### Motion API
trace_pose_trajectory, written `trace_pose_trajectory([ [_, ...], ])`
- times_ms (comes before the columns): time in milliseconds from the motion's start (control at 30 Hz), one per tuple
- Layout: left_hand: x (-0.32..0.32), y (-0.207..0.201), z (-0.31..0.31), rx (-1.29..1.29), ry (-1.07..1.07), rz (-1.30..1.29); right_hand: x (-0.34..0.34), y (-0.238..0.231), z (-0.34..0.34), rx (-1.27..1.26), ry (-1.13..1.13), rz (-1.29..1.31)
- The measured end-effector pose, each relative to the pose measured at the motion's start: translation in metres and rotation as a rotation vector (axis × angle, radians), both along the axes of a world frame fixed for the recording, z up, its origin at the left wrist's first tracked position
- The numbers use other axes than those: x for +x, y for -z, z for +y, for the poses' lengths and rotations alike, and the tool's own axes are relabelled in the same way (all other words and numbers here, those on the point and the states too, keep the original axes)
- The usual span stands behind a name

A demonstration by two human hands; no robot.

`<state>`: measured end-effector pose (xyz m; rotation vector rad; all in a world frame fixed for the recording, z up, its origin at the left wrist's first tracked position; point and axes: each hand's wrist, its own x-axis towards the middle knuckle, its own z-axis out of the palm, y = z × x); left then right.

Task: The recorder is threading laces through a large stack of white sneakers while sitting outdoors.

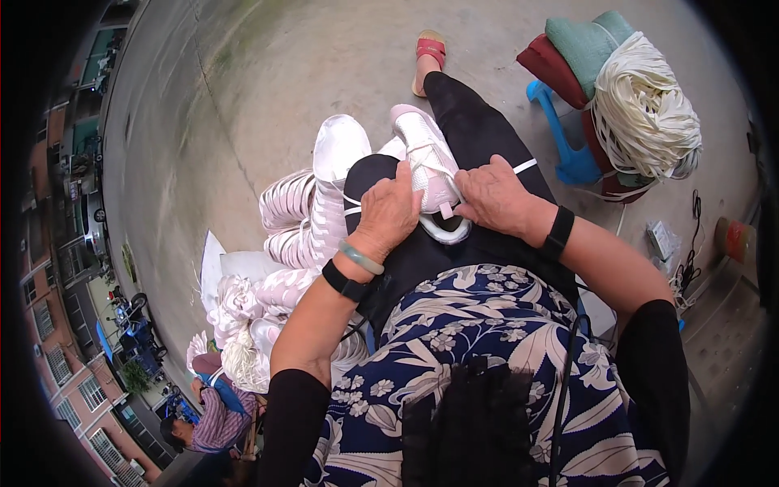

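A white and pale pink sneaker [428,158] rests on my lap between my thighs, its toe pointing away from me and its opening toward me. White laces criss-cross its front. My left hand [388,207] is closed on the left side of the shoe by the tongue [438,195]. On the other side, my right hand [497,199] pinches the edge beside the tongue; whether lace or upper lies between those fingertips is hidden. White bands [527,165] cross both my thighs.
Stacked pale sneakers [304,211] stand to the left, with a white shoe sole [341,146] on top. At right, a bundle of cream laces [645,105] lies against green and red sacks [588,50] over a blue stool [560,134]. Another person [219,414] sits lower left.
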<state>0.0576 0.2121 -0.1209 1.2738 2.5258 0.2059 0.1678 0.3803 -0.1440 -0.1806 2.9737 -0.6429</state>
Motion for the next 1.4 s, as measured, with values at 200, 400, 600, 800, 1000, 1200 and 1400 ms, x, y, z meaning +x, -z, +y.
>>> trace_pose_trajectory([
  [200, 0.003, 0.004, 0.001, 0.034, 0.014, -0.073, -0.006, 0.001, 0.015, -0.237, 0.001, -0.094],
  [400, 0.018, 0.002, -0.008, 0.026, -0.071, -0.138, 0.002, 0.005, 0.017, -0.356, -0.034, -0.097],
  [600, 0.013, 0.015, -0.020, 0.067, -0.089, -0.186, 0.002, -0.001, 0.022, -0.651, 0.056, -0.071],
  [800, 0.009, 0.008, -0.021, 0.126, -0.071, -0.307, -0.022, 0.002, 0.060, -1.006, 0.269, -0.262],
  [1000, 0.011, 0.006, -0.021, 0.124, -0.091, -0.324, -0.023, 0.005, 0.063, -1.009, 0.270, -0.309],
  [1200, 0.010, 0.005, -0.022, 0.089, -0.091, -0.338, -0.020, 0.009, 0.064, -0.978, 0.210, -0.328],
  [1400, 0.006, 0.001, -0.023, 0.120, -0.077, -0.376, -0.014, -0.011, 0.063, -0.952, 0.207, -0.470],
])
